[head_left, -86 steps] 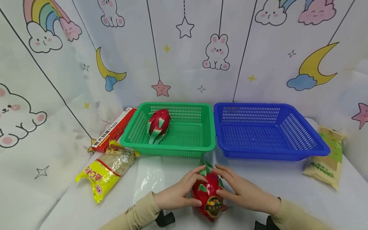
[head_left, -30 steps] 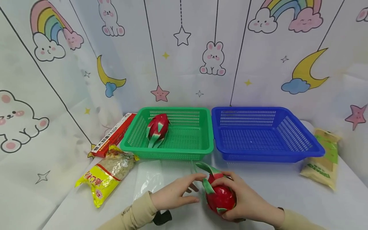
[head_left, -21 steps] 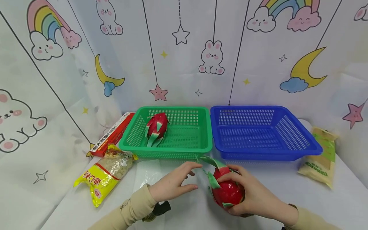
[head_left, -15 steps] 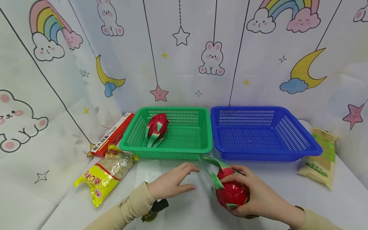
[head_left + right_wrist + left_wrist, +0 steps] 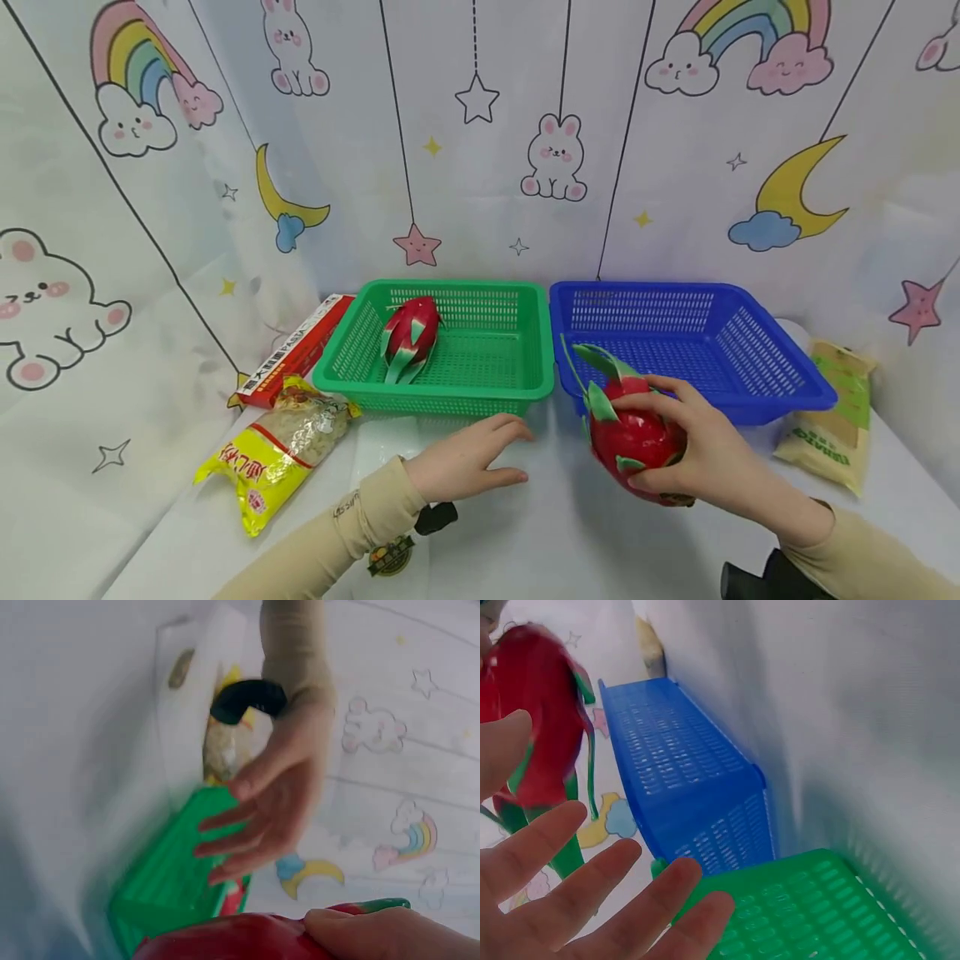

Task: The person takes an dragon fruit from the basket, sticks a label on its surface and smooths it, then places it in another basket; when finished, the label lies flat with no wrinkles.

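A red dragon fruit (image 5: 633, 433) with green leafy tips hangs above the table at the front of the blue basket (image 5: 592, 417). My right hand (image 5: 705, 450) grips it from the right, with fingers over the top and thumb below. In the right wrist view, the thumb presses on the glossy red skin (image 5: 240, 937). My left hand (image 5: 472, 458) hovers in front of the green basket (image 5: 442, 402), its fingers relaxed and holding nothing. A second dragon fruit (image 5: 412, 333) lies in the left part of the green basket.
A clear plastic bag with a round dark label (image 5: 391, 556) lies flat beneath my left forearm. To the left are a yellow noodle bag (image 5: 277, 454) and a red pasta box (image 5: 296, 350). Beside the blue basket, at right, is a beige and green packet (image 5: 832, 421).
The dragon fruit has left its clear bag and risen in my right hand, moving right and forward toward the blue basket. My left hand has come away from it, and the bag lies flat.
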